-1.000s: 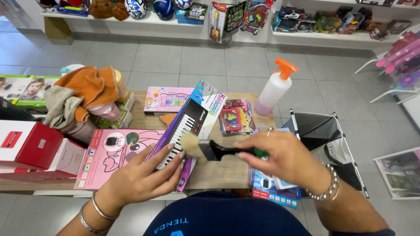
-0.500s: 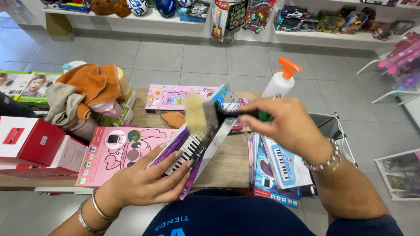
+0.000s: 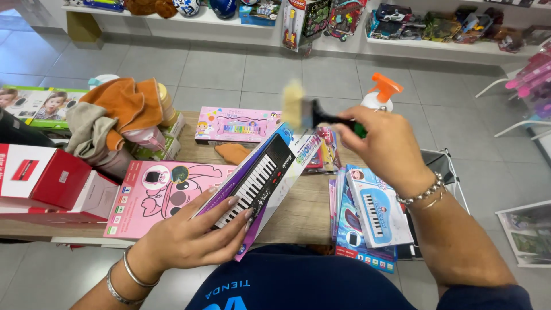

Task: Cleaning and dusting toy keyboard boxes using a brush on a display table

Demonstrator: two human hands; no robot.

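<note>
Nearest, the left hand is lying palm-down with fingers spread on the low end of the toy keyboard box, pinning rather than gripping it, while the box is slanting up from the person's lap over the edge of the wooden table. It is looking like light, stiff cardboard with a glossy, probably slippery face (the corners would likely dent first), so holding it by the long edges or bracing the low end seems the safest purchase. Further out, the right hand is closing round the dark handle of a brush, its pale bristles blurring above the box's far end and apparently not touching it. Just right, a stack of blue keyboard boxes is resting flat; left, a pink box. Beyond, an orange-capped spray bottle is standing behind the right hand, and toy shelves are lining the wall.
</note>
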